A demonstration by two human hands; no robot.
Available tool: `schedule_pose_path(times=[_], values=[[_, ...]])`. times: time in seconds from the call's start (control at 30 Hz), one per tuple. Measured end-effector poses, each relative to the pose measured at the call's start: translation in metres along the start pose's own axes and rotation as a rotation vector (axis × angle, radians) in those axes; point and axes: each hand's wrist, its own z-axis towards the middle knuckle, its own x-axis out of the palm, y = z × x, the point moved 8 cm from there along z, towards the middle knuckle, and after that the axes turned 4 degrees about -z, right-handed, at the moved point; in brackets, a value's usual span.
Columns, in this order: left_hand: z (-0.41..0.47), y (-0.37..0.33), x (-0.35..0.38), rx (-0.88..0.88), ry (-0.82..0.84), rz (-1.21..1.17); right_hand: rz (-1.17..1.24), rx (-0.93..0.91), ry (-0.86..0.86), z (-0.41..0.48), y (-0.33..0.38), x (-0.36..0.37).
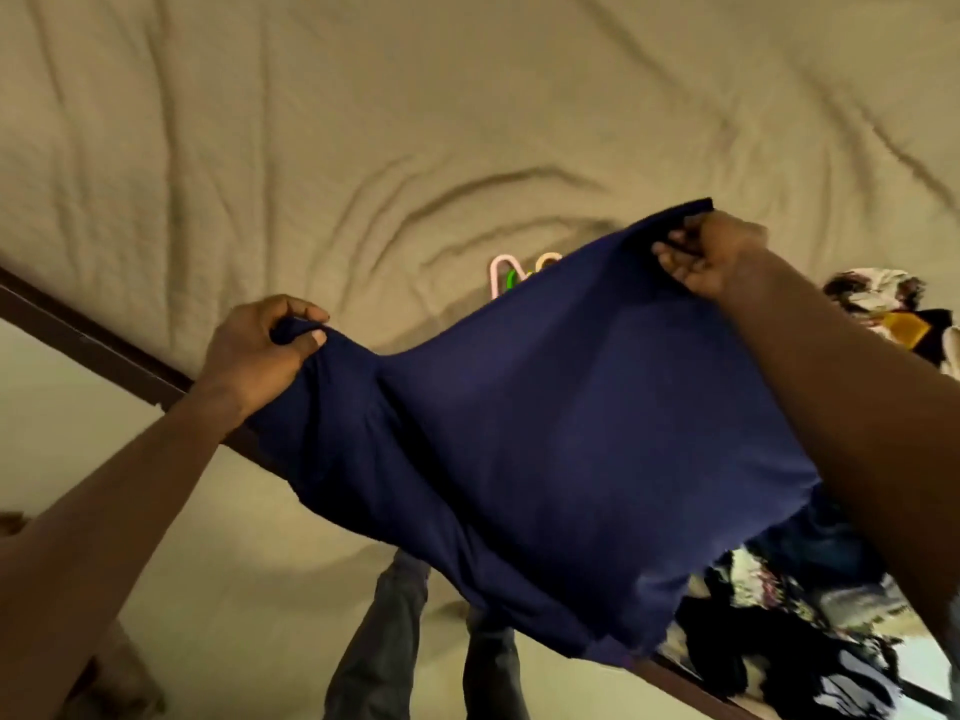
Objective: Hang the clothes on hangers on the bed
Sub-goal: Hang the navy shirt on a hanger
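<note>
A: Now, what is seen nearest to the camera?

B: A pair of legs in grey trousers [384, 641] is seen at the bottom edge, stood on a pale floor [62, 407]. Just beyond them the dark brown bed rail [104, 345] is run diagonally from the left toward the lower right, and is crossed by the left forearm.

A: And the clothes?

B: A mixed heap of clothes [779, 615], dark and patterned, is piled at the lower right on the edge of the bed, partly covered by the held cloth. A navy blue garment [571, 407] is held up and spread above the rail and the bed edge, its lower part hung down toward the trousers.

A: How is it gripped?

B: One bunched corner is clutched in the left hand [265, 340], with fingers and thumb curled round the fabric. The opposite edge, farther up, is pinched by the right hand [706, 257] between thumb and fingers. The cloth is stretched between the two.

A: What is found behind it?

B: Pink and green hangers [511, 279] are laid on the bed just past the garment's upper edge. Only their hooks are shown, the rest being hidden by the cloth. A small bundle of patterned clothes [883, 309] is laid at the right edge, beside the right forearm. Farthest off, the wrinkled beige sheet [311, 122] is spread over the bed.
</note>
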Motion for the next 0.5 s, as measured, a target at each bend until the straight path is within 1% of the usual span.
schedule_pose_path(times=[0.1,0.17,0.23,0.3,0.33,0.37,0.43,0.47,0.5], values=[[0.023,0.008,-0.008,-0.011,-0.111,0.103,-0.021,0.025,0.074,0.018,0.005,0.043],[0.030,0.011,-0.009,-0.016,-0.148,0.147,-0.020,0.010,0.091,0.031,0.014,0.060],[0.035,0.011,-0.010,0.005,-0.183,0.294,0.005,-0.038,0.092,0.041,0.029,0.074],[0.032,0.002,-0.007,0.084,-0.257,0.491,0.015,-0.090,0.074,0.051,0.042,0.086],[0.028,-0.008,-0.002,0.161,-0.289,0.532,0.005,-0.108,0.065,0.053,0.046,0.091],[0.025,-0.019,0.007,0.256,-0.289,0.536,-0.011,-0.126,0.056,0.055,0.049,0.098],[0.022,-0.034,0.035,0.405,-0.185,0.494,-0.031,-0.144,0.035,0.056,0.051,0.108],[0.023,-0.034,0.051,0.412,-0.110,0.473,-0.034,-0.141,0.040,0.056,0.050,0.114],[0.025,-0.032,0.066,0.375,-0.042,0.461,-0.043,-0.137,0.049,0.056,0.049,0.119]])
